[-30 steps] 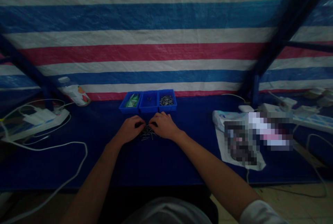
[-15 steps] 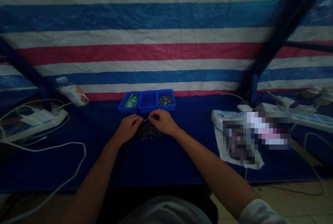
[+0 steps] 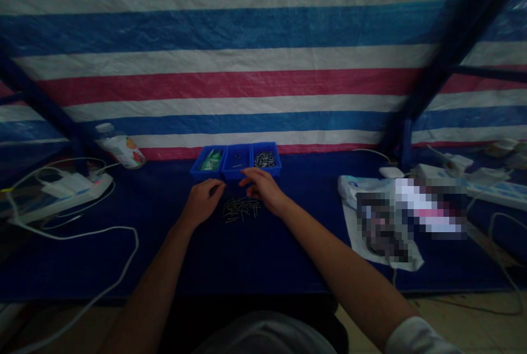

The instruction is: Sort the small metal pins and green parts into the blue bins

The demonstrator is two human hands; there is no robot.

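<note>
Forming a loose, spiky heap, slim metallic pins [image 3: 240, 209] lie on the smooth blue tabletop [image 3: 255, 260] between the left hand [image 3: 201, 200] and right hand [image 3: 265, 190], slightly nearer than both. The right one is released, curved fingers parted, close to a shallow, rectangular plastic tray [image 3: 231, 175]; whether the left one pinches anything, I cannot tell.

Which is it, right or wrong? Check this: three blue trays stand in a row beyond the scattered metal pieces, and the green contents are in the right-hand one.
Wrong on one point: the head view shows the green contents in the left-hand tray instead. The three blue trays do stand in a row beyond the scattered metal pieces.
</note>
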